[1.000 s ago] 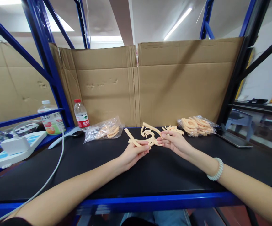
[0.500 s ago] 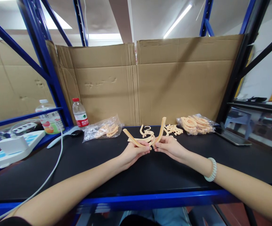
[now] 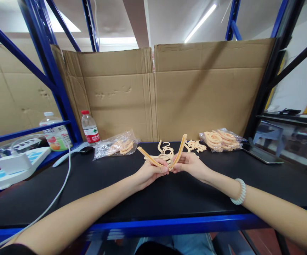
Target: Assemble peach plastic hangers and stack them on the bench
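My left hand (image 3: pixel 151 174) pinches the lower end of a curved beige strip (image 3: pixel 149 157), which slants up to the left. In my right hand (image 3: pixel 192 165) is a second beige strip (image 3: pixel 180 148), held near its bottom and pointing up to the right. The two lower ends meet between my fingertips in a V; whether they are joined I cannot tell. Just behind my hands lie loose curved beige pieces (image 3: pixel 166 149) on the black tabletop (image 3: pixel 132 205), partly hidden. A cluster of small knobbly beige pieces (image 3: pixel 196 146) lies to their right.
Clear bags of beige pieces lie at left (image 3: pixel 120 144) and right (image 3: pixel 222 140). A water bottle (image 3: pixel 90 129), a brush-like handled thing (image 3: pixel 68 154) and a power strip (image 3: pixel 17 168) with a white cable (image 3: pixel 63 187) are at left. Cardboard (image 3: pixel 209 92) stands behind; a dark flat device (image 3: pixel 265 155) sits right.
Both strips have tilted and dropped slightly, and their lower ends have come together. My right hand has moved a little left, toward my left hand.
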### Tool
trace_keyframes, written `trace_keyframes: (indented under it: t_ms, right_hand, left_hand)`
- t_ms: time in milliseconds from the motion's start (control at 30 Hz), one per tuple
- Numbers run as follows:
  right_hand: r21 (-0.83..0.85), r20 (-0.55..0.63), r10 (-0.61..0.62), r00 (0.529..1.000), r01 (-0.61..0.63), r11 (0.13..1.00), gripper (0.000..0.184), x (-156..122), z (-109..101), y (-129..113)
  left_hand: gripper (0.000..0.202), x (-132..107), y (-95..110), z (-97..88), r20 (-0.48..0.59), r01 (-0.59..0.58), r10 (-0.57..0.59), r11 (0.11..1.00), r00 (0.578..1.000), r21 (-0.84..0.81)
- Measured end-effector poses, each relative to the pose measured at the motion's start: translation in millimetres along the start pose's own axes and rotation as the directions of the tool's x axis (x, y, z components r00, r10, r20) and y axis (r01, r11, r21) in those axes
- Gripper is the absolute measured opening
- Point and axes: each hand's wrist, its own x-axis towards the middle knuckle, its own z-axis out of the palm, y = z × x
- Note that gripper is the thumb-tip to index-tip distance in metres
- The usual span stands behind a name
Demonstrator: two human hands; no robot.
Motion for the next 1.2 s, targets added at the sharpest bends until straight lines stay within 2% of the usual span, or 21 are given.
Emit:
trace_keyframes:
  t_ms: [233,467,700,867,967,1133,1200]
  right_hand:
    - [0.011,-0.007,0.019,1.0,-0.019,1.0,0.024,-1.1,1.0,-0.1]
    - [0.017,0.001,0.019,1.0,-0.019,1.0,0.023,-0.7,2.7,-1.3]
    - [-0.026,0.026,0.019,0.999,-0.019,0.999,0.023,-0.9,1.0,-0.7]
    - [-0.062,0.01,-0.065,0.998,0.066,0.996,0.02,0.0,6.0,3.0]
    - [-0.113,-0.047,-0.148,0.988,0.142,0.983,0.019,0.8,11.4,6.0]
    - [-0.186,-0.156,-0.203,0.967,0.173,0.967,0.02,1.9,19.7,10.5]
    - [-0.182,-0.184,-0.213,0.96,0.18,0.967,0.022,2.5,20.9,11.1]
  left_hand:
    - [0.024,0.7,0.7,-0.5,0.034,0.012,-0.011,1.0,0.999,-0.021]
    - [0.024,-1.0,0.3,-0.4,0.049,0.006,-0.007,1.0,0.999,0.024]
    - [0.022,-0.2,-0.8,-0.8,0.065,0.013,-0.012,1.0,0.998,-0.017]
    - [0.02,-2.2,-3.3,4.8,-0.01,-0.084,0.084,0.996,0.996,-0.021]
    - [0.017,-3.7,-4.2,10.3,-0.061,-0.157,0.155,0.987,0.986,-0.021]
    - [0.018,-5.3,-5.1,16.3,-0.187,-0.179,0.164,0.982,0.969,-0.066]
    - [0.019,-6.1,-4.8,17.6,-0.206,-0.167,0.147,0.983,0.967,-0.079]
